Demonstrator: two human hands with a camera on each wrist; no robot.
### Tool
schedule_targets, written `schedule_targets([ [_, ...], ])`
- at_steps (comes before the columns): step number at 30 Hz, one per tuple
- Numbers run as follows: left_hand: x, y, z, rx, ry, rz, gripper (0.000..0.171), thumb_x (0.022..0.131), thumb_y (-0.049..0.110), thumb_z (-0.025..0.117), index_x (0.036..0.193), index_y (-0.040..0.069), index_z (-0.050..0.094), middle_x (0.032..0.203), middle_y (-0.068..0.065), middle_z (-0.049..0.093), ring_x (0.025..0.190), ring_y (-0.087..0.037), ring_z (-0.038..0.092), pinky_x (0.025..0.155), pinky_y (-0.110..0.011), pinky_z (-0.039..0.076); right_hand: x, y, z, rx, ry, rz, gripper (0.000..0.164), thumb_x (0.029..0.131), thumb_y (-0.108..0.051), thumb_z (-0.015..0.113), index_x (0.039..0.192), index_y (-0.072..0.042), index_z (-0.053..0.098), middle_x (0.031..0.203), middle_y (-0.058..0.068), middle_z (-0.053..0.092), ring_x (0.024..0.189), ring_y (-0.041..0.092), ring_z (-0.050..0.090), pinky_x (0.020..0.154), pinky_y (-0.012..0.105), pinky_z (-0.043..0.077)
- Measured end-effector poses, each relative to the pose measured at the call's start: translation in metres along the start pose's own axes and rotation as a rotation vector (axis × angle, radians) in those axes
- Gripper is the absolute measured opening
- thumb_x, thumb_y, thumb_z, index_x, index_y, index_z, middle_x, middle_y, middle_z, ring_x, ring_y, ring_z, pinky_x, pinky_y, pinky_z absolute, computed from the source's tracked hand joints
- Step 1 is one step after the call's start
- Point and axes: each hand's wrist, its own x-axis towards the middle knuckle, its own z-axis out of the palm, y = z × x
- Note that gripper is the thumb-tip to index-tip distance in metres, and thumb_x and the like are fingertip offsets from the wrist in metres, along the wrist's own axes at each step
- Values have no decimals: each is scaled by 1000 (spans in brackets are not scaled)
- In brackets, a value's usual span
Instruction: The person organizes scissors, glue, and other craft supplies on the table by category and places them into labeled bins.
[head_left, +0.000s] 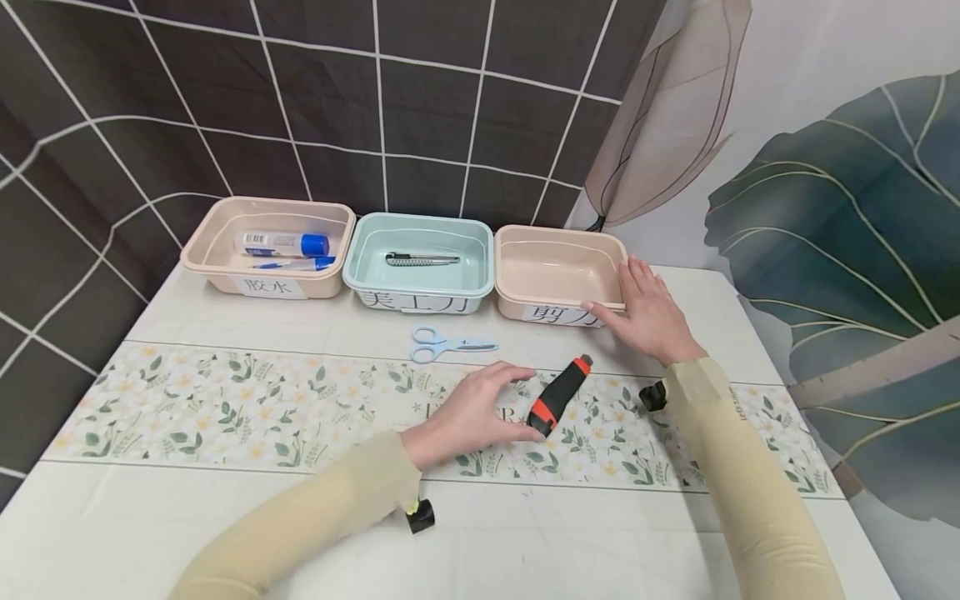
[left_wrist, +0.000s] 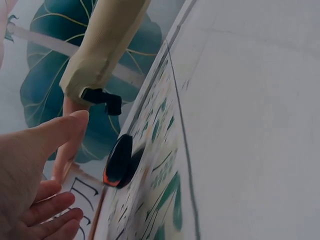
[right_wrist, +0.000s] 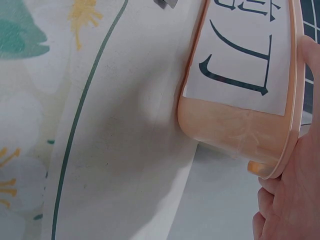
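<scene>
A black-and-red utility knife (head_left: pixel 558 397) lies slantwise on the flowered strip of the table. My left hand (head_left: pixel 476 410) is beside its left side, thumb and fingers spread apart and holding nothing; the left wrist view shows the knife (left_wrist: pixel 118 162) beyond the thumb. At the right-hand pink bin (head_left: pixel 562 315), my right hand (head_left: pixel 651 315) holds the front right corner. Its thumb lies on the front rim, and the other fingers are along the right side. This bin has a white paper label (right_wrist: pixel 240 65) on its front.
Light-blue scissors (head_left: pixel 450 344) lie in front of the middle, mint bin (head_left: pixel 360 267), which contains a slim utility knife (head_left: pixel 422 260). In the left pink bin (head_left: pixel 198 250) are a blue-capped glue stick (head_left: pixel 285 244) and a blue-and-clear tube (head_left: pixel 300 264). A dark gridded cloth (head_left: pixel 420 108) hangs behind.
</scene>
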Motion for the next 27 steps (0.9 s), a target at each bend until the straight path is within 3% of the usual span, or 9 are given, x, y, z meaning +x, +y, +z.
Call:
schedule_targets([
  [14,16,6,32,67,-31,-61,86,74,40,93,144,9,55,138,-2,58,123,-16,55,105,-31,44,0,0,0,2,5,-5,105,96,-70,45,160,5,11,165,27,8,152,41,6,122,55,5],
  [20,19,9,33,103,-30,-58,78,76,36,92,140,7,58,124,-2,61,112,-15,57,96,-27,47,0,1,0,11,5,-10,104,96,-70,45,160,5,10,165,27,8,153,39,4,122,55,3],
  [27,20,6,29,119,-41,-77,72,78,33,91,139,8,61,124,-1,63,109,-14,56,91,-26,47,0,0,0,13,3,-5,105,96,-70,45,160,5,11,165,27,9,153,38,4,122,54,4],
])
